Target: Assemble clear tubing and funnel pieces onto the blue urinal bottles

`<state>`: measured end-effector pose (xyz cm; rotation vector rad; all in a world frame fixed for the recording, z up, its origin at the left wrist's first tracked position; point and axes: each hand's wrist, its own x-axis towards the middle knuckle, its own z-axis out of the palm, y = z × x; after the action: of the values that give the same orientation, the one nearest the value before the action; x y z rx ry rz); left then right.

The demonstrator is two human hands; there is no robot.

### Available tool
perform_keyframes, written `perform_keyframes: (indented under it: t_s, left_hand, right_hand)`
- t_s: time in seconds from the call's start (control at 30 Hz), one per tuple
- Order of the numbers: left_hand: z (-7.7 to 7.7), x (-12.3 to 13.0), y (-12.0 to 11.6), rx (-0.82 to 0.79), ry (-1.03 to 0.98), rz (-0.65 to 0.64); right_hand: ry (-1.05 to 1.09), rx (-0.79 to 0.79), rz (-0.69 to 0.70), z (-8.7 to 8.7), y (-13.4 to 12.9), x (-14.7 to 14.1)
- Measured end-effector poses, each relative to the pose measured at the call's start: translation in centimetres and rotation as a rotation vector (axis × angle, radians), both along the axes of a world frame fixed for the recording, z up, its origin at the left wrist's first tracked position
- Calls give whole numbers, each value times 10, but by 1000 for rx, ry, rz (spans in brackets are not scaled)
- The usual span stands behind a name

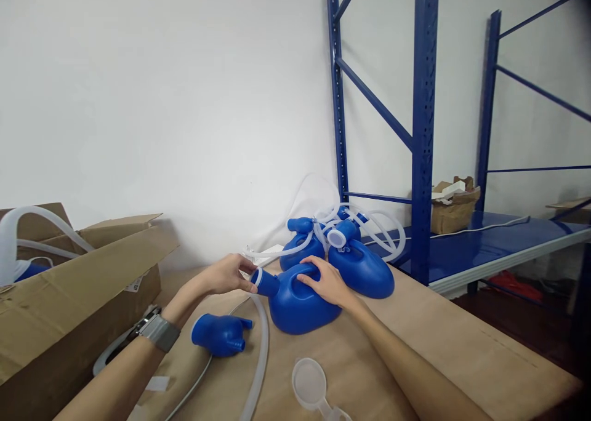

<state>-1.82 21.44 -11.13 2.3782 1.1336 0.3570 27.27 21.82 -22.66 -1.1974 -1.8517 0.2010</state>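
Note:
A blue plastic urinal bottle (295,310) rests on the brown tabletop, its neck pointing left. My right hand (325,279) is closed round the handle on its top. At the bottle's pale-rimmed mouth, the fingers and thumb of my left hand (231,274) grip the rim; part of the fingers is hidden. Below my left hand lies a loose blue funnel-shaped piece (221,335) with two short spouts. A translucent hose (259,359) runs along the table between that piece and the bottle. Nearer to me lies a translucent round cap (309,383) with a strap.
Behind the held bottle stand other blue bottles (364,270) with coiled clear tubes (392,236). An open cardboard box (87,285) with hose inside fills the left side. Blue metal shelving (422,132) rises at the right, bearing a torn carton (455,212). A white wall closes the back.

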Motion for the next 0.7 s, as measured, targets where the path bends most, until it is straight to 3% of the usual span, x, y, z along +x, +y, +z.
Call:
perform_keyframes:
  t_s: [0.27, 0.43, 0.53, 0.7]
  left_hand:
    - [6, 13, 0, 166, 217, -11]
    - [1, 14, -1, 278, 253, 24]
    - [-14, 9, -3, 237, 128, 30]
    - [-47, 1, -2, 16, -299, 74]
  right_hand:
    - [-32, -2, 11, 3, -1, 0]
    - [-47, -35, 22, 8, -5, 0]
    - [-43, -64, 0, 12, -7, 0]
    - [-39, -62, 0, 13, -7, 4]
